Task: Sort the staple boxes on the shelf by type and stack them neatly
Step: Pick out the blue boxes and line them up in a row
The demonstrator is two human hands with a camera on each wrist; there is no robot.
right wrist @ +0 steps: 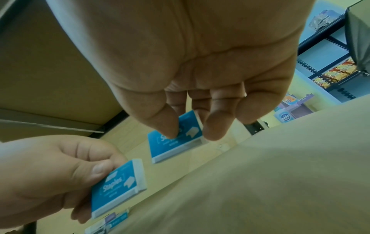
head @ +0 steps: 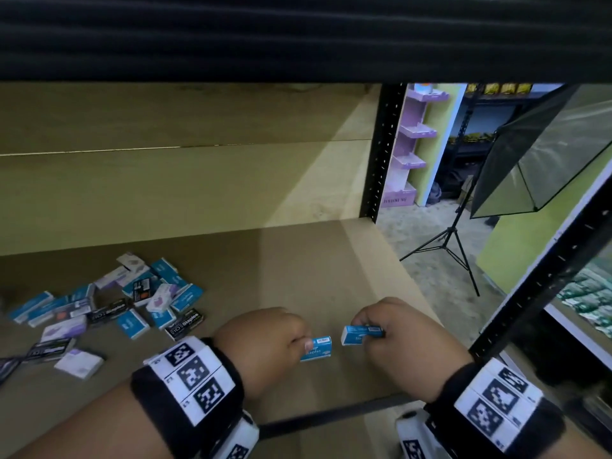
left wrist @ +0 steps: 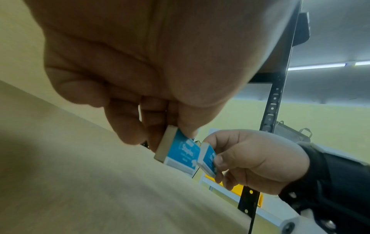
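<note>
My left hand (head: 281,336) pinches a blue staple box (head: 317,348) between thumb and fingers, just above the brown shelf board (head: 298,266). In the left wrist view the same blue box (left wrist: 180,152) hangs tilted under my left fingertips (left wrist: 130,134). My right hand (head: 390,329) grips a second blue staple box (head: 359,334) a little to the right. The right wrist view shows that second box (right wrist: 174,139) pinched by my right thumb and fingers (right wrist: 214,126), with the left hand's box (right wrist: 118,185) lower left. The two boxes are close but apart.
A loose pile of blue, black and lilac-white staple boxes (head: 109,303) lies at the left of the shelf. A black upright (head: 381,150) and the front rail (head: 331,415) bound the shelf. Beyond stand a softbox on a tripod (head: 457,233) and a purple display rack (head: 410,144).
</note>
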